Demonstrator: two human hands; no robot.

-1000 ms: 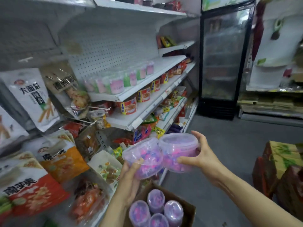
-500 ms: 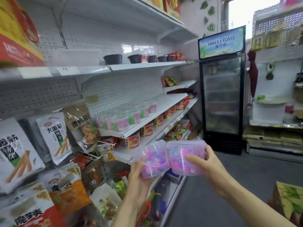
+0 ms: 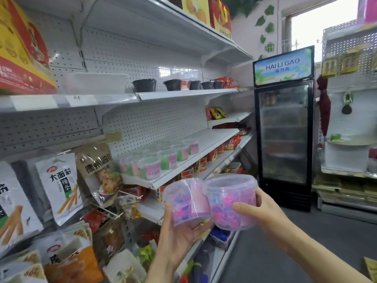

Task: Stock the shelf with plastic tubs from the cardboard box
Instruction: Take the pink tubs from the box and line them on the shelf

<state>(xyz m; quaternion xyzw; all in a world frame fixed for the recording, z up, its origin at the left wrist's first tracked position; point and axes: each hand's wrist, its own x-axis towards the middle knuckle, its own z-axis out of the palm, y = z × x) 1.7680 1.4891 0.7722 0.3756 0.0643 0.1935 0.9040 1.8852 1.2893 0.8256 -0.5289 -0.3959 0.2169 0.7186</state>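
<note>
Mid-task: shelf (image 3: 206, 145) part-stocked with tubs (image 3: 152, 167). Left hand (image 3: 179, 233) grips tub (image 3: 186, 201), right hand (image 3: 263, 213) grips another (image 3: 230, 203) (box out of view).

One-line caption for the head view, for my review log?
Left hand and right hand each hold a purple tub below the tub shelf.

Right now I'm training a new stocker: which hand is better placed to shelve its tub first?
Left, probably. The left hand holds its clear purple plastic tub nearer the white shelf with the row of pastel tubs; the right hand holds its tub farther out in the aisle.
</note>
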